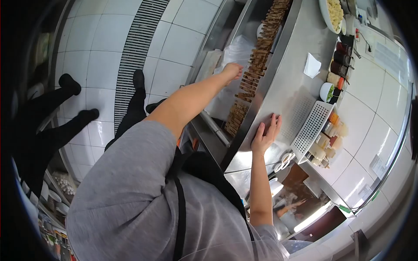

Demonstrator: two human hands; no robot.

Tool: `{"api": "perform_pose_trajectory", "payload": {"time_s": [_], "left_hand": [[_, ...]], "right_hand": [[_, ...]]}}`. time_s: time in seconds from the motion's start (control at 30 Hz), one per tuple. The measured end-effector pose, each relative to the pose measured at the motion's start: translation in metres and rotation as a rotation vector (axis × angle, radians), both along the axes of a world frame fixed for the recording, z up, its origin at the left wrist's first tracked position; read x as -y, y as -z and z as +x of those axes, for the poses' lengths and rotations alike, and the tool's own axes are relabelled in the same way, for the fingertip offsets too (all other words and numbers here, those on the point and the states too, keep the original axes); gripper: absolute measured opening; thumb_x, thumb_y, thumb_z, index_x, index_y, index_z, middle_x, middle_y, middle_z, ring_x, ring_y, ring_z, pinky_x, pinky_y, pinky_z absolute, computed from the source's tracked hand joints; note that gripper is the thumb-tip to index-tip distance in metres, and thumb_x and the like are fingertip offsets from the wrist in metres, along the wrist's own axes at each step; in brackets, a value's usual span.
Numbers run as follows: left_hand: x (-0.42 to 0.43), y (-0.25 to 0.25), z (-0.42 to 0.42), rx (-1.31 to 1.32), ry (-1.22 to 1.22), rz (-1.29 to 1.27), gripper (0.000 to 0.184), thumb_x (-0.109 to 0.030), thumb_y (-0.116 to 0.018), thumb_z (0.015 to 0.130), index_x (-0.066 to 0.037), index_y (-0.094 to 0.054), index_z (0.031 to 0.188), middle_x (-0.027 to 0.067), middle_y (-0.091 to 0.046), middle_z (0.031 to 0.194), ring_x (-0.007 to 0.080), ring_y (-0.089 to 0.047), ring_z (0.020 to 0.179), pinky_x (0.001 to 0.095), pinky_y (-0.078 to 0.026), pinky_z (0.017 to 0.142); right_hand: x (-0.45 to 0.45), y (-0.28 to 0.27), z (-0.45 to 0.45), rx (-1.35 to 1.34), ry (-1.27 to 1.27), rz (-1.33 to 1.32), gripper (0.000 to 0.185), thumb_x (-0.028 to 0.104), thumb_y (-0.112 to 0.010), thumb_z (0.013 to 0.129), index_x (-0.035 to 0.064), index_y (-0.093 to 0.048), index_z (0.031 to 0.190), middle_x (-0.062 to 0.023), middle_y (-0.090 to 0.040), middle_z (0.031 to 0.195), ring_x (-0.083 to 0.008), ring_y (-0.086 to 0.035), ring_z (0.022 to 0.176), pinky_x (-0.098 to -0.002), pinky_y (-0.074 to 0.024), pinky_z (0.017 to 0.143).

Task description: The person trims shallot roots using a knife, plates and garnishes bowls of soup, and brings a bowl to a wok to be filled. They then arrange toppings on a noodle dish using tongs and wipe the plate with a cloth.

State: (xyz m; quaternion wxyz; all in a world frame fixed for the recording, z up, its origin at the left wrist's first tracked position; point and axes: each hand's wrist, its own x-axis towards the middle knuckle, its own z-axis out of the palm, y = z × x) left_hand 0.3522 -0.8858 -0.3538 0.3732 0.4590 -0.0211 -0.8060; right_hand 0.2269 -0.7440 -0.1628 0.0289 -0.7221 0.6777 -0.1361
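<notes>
My left hand (233, 71) is closed, fingers curled, above an open metal drawer. Whatever is in its fingers, if anything, I cannot make out. Close by runs a long row of wooden clothespins (251, 81) with dark markings, lined up along the drawer's inner side. Under and beside this hand lies clear plastic sheeting (240, 50). My right hand (265, 135) rests flat on the steel counter (283, 82), its fingers spread and nothing in it. A white perforated basket (311, 130) stands just to the right of it.
White paper slips (312, 65) lie on the counter. Along the wall stand a bowl of chopped greens (326, 92), sauce containers (339, 65), squeeze bottles (324, 145) and a dish of yellowish food (334, 15). Another person's legs (48, 108) show at left, near a floor grate (137, 52).
</notes>
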Motion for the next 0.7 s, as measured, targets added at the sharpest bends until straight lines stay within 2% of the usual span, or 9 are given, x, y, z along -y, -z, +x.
{"api": "perform_pose_trajectory", "payload": {"time_s": [0.07, 0.13, 0.2, 0.27, 0.37, 0.5, 0.57, 0.6, 0.7], "left_hand": [[0.005, 0.006, 0.000, -0.203, 0.011, 0.050, 0.023, -0.020, -0.045, 0.085, -0.006, -0.057, 0.098, 0.0036, -0.055, 0.087, 0.0140, -0.054, 0.081, 0.0260, -0.046, 0.073], [0.003, 0.006, 0.002, -0.242, 0.016, 0.074, 0.024, -0.020, -0.044, 0.085, -0.005, -0.057, 0.098, 0.0048, -0.055, 0.089, 0.0152, -0.054, 0.082, 0.0266, -0.046, 0.075], [0.009, 0.006, 0.005, -0.271, 0.016, 0.083, 0.025, -0.020, -0.044, 0.085, -0.004, -0.057, 0.099, 0.0059, -0.056, 0.090, 0.0164, -0.055, 0.083, 0.0272, -0.046, 0.076], [0.013, 0.007, 0.002, -0.359, -0.098, 0.068, 0.027, -0.021, -0.043, 0.086, -0.002, -0.057, 0.099, 0.0075, -0.056, 0.093, 0.0177, -0.055, 0.085, 0.0280, -0.046, 0.078], [0.023, 0.007, 0.007, -0.361, 0.022, 0.058, 0.030, -0.022, -0.041, 0.086, 0.001, -0.055, 0.101, 0.0093, -0.057, 0.097, 0.0185, -0.055, 0.090, 0.0296, -0.045, 0.081], [0.014, 0.009, 0.002, -0.307, 0.050, 0.075, 0.034, -0.026, -0.040, 0.087, 0.002, -0.054, 0.101, 0.0103, -0.057, 0.100, 0.0186, -0.055, 0.091, 0.0297, -0.044, 0.080], [-0.001, 0.010, 0.002, -0.572, 0.186, 0.092, 0.042, -0.036, -0.037, 0.088, 0.000, -0.053, 0.105, 0.0088, -0.057, 0.099, 0.0176, -0.054, 0.088, 0.0293, -0.044, 0.077], [-0.005, 0.011, -0.002, -0.575, 0.190, 0.094, 0.042, -0.036, -0.037, 0.088, 0.000, -0.053, 0.105, 0.0088, -0.057, 0.099, 0.0176, -0.054, 0.088, 0.0293, -0.044, 0.077], [-0.014, 0.011, -0.008, -0.648, 0.297, 0.181, 0.050, -0.045, -0.032, 0.088, -0.003, -0.051, 0.109, 0.0074, -0.057, 0.102, 0.0178, -0.054, 0.087, 0.0289, -0.043, 0.075]], "right_hand": [[0.001, 0.001, 0.001, 0.008, 0.024, 0.025, 0.045, 0.021, -0.052, 0.080, 0.0029, -0.045, 0.121, -0.0208, -0.031, 0.132, -0.0378, -0.030, 0.120, -0.0432, -0.0231, 0.099], [0.002, -0.002, 0.003, -0.060, -0.004, 0.030, 0.042, 0.021, -0.047, 0.084, 0.0004, -0.044, 0.121, -0.0220, -0.032, 0.131, -0.0357, -0.034, 0.119, -0.0391, -0.0292, 0.096], [0.003, -0.001, 0.003, -0.091, 0.006, 0.040, 0.043, 0.021, -0.046, 0.084, 0.0004, -0.043, 0.122, -0.0218, -0.031, 0.132, -0.0349, -0.034, 0.119, -0.0381, -0.0293, 0.096], [0.002, 0.001, 0.002, 0.026, 0.043, 0.046, 0.046, 0.023, -0.049, 0.081, 0.0008, -0.044, 0.121, -0.0216, -0.030, 0.133, -0.0375, -0.029, 0.122, -0.0426, -0.0226, 0.100], [0.001, 0.001, 0.002, 0.008, 0.044, 0.064, 0.046, 0.024, -0.047, 0.082, 0.0008, -0.043, 0.121, -0.0222, -0.029, 0.133, -0.0377, -0.027, 0.123, -0.0423, -0.0217, 0.100], [0.003, 0.000, 0.001, 0.029, 0.033, 0.071, 0.048, 0.025, -0.046, 0.082, 0.0010, -0.041, 0.123, -0.0229, -0.027, 0.134, -0.0380, -0.027, 0.123, -0.0426, -0.0212, 0.101], [0.003, 0.000, 0.000, -0.003, 0.023, 0.086, 0.047, 0.023, -0.044, 0.084, -0.0004, -0.039, 0.124, -0.0220, -0.027, 0.134, -0.0356, -0.028, 0.123, -0.0405, -0.0234, 0.100], [0.004, -0.001, 0.000, -0.031, 0.004, 0.097, 0.046, 0.020, -0.043, 0.085, -0.0019, -0.037, 0.125, -0.0212, -0.026, 0.134, -0.0333, -0.029, 0.123, -0.0384, -0.0256, 0.100], [0.005, -0.003, 0.004, -0.053, -0.005, 0.098, 0.045, 0.021, -0.042, 0.086, -0.0022, -0.037, 0.124, -0.0216, -0.026, 0.133, -0.0339, -0.029, 0.123, -0.0389, -0.0247, 0.100]]}}
